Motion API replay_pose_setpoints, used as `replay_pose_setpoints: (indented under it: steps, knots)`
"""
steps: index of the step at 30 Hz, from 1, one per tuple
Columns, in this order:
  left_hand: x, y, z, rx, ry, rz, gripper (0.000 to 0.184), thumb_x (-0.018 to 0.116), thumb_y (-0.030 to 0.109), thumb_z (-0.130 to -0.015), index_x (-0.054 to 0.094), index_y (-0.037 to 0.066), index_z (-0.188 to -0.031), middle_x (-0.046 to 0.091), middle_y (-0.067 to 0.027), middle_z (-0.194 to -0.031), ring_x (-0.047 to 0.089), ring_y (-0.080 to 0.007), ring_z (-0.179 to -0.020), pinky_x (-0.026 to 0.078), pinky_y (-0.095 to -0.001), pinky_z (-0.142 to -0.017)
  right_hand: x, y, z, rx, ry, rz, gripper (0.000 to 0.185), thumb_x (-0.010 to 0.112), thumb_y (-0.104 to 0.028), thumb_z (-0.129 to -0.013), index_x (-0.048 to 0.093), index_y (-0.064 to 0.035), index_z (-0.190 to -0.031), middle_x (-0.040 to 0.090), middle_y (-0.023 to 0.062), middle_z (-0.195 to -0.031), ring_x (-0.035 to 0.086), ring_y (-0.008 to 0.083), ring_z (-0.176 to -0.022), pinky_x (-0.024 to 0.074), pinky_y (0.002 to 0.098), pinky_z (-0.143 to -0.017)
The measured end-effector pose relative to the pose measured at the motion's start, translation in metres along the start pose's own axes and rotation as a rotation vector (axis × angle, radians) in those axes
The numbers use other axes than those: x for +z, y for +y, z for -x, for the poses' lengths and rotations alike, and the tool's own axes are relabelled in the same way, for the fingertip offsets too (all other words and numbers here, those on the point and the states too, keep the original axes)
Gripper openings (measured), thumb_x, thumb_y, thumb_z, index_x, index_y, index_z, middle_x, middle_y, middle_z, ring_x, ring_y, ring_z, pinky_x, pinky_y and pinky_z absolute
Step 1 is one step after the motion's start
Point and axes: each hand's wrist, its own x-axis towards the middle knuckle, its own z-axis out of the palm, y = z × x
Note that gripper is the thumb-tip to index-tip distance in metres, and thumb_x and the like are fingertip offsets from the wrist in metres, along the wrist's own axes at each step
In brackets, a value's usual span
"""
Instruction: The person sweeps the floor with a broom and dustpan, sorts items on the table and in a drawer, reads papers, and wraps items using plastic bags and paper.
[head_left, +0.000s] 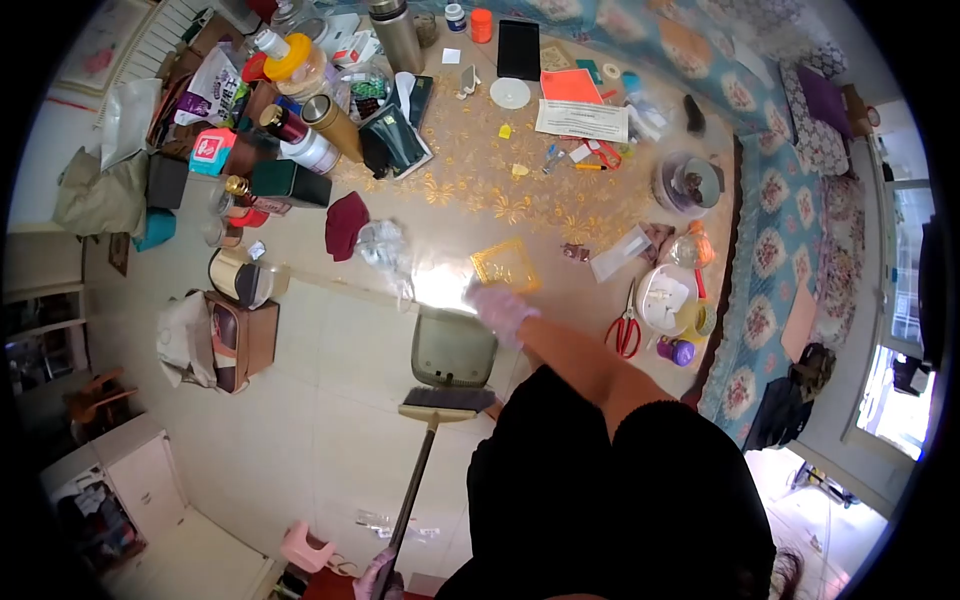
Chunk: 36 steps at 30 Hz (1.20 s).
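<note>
My left hand (373, 577), in a thin pale glove, is wrapped around the broom's long dark handle at the bottom edge. The broom's head (440, 404) rests low beside a grey-green dustpan (455, 345) near the table edge. Over that edge, my gloved right hand (502, 312) reaches out from a black short sleeve. Its fingers are blurred by glare, and I cannot tell whether they hold anything. Just beyond the fingertips lies a gold patterned square (506, 264). A crumpled clear plastic bag (383, 245) and a dark red cloth (346, 226) lie farther left on the table.
Red-handled scissors (624, 332) and a white basket (664, 300) sit on the table's right. Bottles, including a thermos (397, 38), crowd its far left. A cardboard box (245, 340) stands on the left, with a pink stool (306, 546) lower down. A floral-covered sofa (765, 250) borders the right.
</note>
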Motion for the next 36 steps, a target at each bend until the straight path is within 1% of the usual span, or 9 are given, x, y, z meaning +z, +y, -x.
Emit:
replay_pose_setpoints:
  steps: [2, 9, 11, 14, 16, 20, 24, 29, 36]
  knots:
    - [-0.001, 0.002, 0.011, 0.011, -0.013, 0.007, 0.034, 0.068, 0.007, -0.077, 0.062, 0.007, -0.111, 0.057, -0.0004, -0.076, 0.046, -0.0097, -0.052, 0.039, -0.0253, -0.046, 0.045, -0.028, 0.01, -0.079, -0.354, 0.083, 0.017, 0.056, -0.006, -0.082, 0.059, 0.0007, -0.097, 0.063, 0.0182, -0.092, 0.063, 0.0372, -0.091, 0.0524, 0.0399, -0.077]
    - [-0.017, -0.012, 0.051, 0.017, -0.038, 0.064, 0.03, 0.068, 0.007, -0.076, 0.065, 0.006, -0.106, 0.059, -0.0011, -0.078, 0.047, -0.0104, -0.054, 0.04, -0.0261, -0.047, 0.076, -0.08, 0.047, 0.358, -0.42, -0.414, 0.017, 0.052, -0.001, -0.082, 0.064, -0.0021, -0.093, 0.066, 0.0205, -0.095, 0.066, 0.0345, -0.085, 0.0546, 0.0392, -0.076]
    - [-0.03, -0.027, 0.058, -0.069, -0.035, 0.206, 0.029, 0.068, 0.007, -0.076, 0.066, 0.006, -0.105, 0.06, -0.0013, -0.079, 0.048, -0.0106, -0.055, 0.041, -0.0263, -0.048, 0.088, -0.068, 0.046, 0.178, -0.103, -0.183, 0.019, 0.052, -0.002, -0.083, 0.066, -0.0048, -0.095, 0.068, 0.0177, -0.092, 0.067, 0.0293, -0.082, 0.0544, 0.0369, -0.076]
    - [-0.033, -0.026, 0.064, -0.06, -0.086, 0.277, 0.031, 0.066, 0.005, -0.078, 0.065, 0.006, -0.109, 0.057, 0.0, -0.075, 0.046, -0.0093, -0.053, 0.038, -0.0247, -0.046, 0.061, -0.032, 0.041, 0.566, -0.065, -1.317, 0.017, 0.06, -0.004, -0.082, 0.067, -0.0057, -0.097, 0.067, 0.011, -0.094, 0.064, 0.0173, -0.084, 0.0526, 0.0302, -0.08]
    - [-0.007, 0.017, 0.085, 0.332, -0.135, -0.251, 0.041, 0.06, -0.001, -0.084, 0.059, 0.007, -0.124, 0.046, 0.0044, -0.064, 0.039, -0.0049, -0.047, 0.03, -0.0192, -0.041, 0.063, 0.005, 0.04, 0.112, 0.081, -0.883, 0.018, 0.056, -0.005, -0.087, 0.067, -0.0062, -0.101, 0.066, 0.0079, -0.101, 0.059, 0.0114, -0.092, 0.0486, 0.0238, -0.082]
    - [-0.001, 0.034, 0.086, 0.206, -0.179, -0.094, 0.042, 0.056, -0.007, -0.083, 0.063, 0.01, -0.121, 0.045, 0.0065, -0.066, 0.041, -0.003, -0.053, 0.03, -0.0158, -0.046, -0.004, 0.005, 0.028, 0.424, 0.027, -1.696, 0.021, 0.054, -0.005, -0.09, 0.065, -0.0041, -0.108, 0.063, 0.0034, -0.114, 0.057, 0.0089, -0.096, 0.0451, 0.0198, -0.082]
    - [0.003, 0.043, 0.084, 0.272, -0.163, -0.2, 0.047, 0.053, -0.01, -0.081, 0.062, 0.011, -0.122, 0.049, 0.0052, -0.07, 0.043, -0.0033, -0.055, 0.032, -0.0157, -0.047, -0.02, -0.001, 0.028, 0.14, 0.082, -1.275, 0.023, 0.054, -0.007, -0.091, 0.062, -0.0018, -0.111, 0.061, 0.003, -0.118, 0.056, 0.0091, -0.097, 0.0446, 0.0206, -0.081]
    - [0.005, 0.05, 0.082, 0.234, -0.173, -0.198, 0.052, 0.051, -0.013, -0.077, 0.062, 0.01, -0.122, 0.053, 0.0039, -0.073, 0.044, -0.0033, -0.056, 0.033, -0.0153, -0.048, -0.015, 0.003, 0.018, 0.239, -0.018, -2.004, 0.027, 0.051, -0.012, -0.094, 0.058, -0.0008, -0.117, 0.059, 0.0074, -0.122, 0.057, 0.0154, -0.108, 0.0448, 0.0255, -0.094]
    - [-0.004, 0.038, 0.068, 0.121, -0.244, -0.081, 0.055, 0.051, -0.014, -0.075, 0.062, 0.011, -0.123, 0.062, 0.0003, -0.091, 0.046, -0.0038, -0.058, 0.037, -0.0163, -0.049, -0.006, 0.011, 0.01, 0.316, -0.048, -2.02, 0.028, 0.05, -0.014, -0.092, 0.058, 0.0005, -0.115, 0.059, 0.009, -0.121, 0.056, 0.02, -0.111, 0.0446, 0.0313, -0.097]
